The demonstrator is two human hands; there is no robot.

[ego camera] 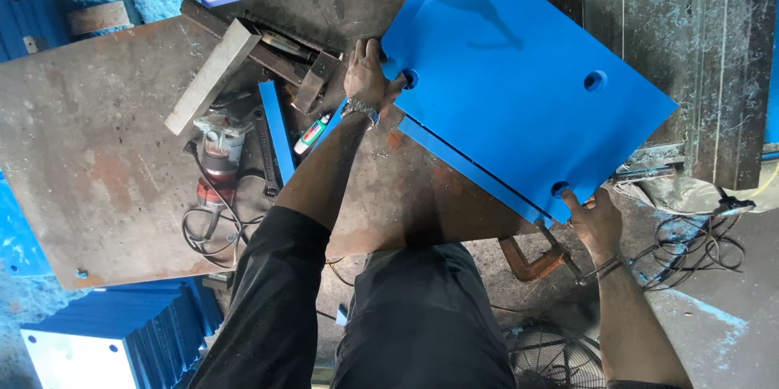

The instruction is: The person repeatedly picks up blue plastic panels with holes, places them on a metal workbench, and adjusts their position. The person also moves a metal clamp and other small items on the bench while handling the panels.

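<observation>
While the large flat blue plastic panel with four round holes (519, 73) lies tilted across the right part of the rusty steel desk (97, 154), both hands grip it at opposite corners.

Left hand (367, 77): closed over the panel's left corner, fingers curled at the corner hole; a wristwatch sits on the wrist.
Right hand (596, 223): fingers hooked on the near corner, which hangs past the desk edge, one fingertip at the corner hole.

Risks, as judged:
- Panel is big and held only at two corners; a slip of the right hand could let the overhanging corner drop toward the floor or legs.
- Fingers in or near the holes could be pinched if the panel shifts.
- Narrow blue plastic strip (466, 168) along the panel's lower edge may slide off with it.
- Small router with tangled cord (217, 146), grey metal bar (213, 74) and loose blue offcut (277, 129) crowd the desk; a swinging panel could knock them.
- Cables on the floor (690, 247) could catch a foot.

Containers: none seen. A stack of blue panels (138, 332) stands at lower left.
</observation>
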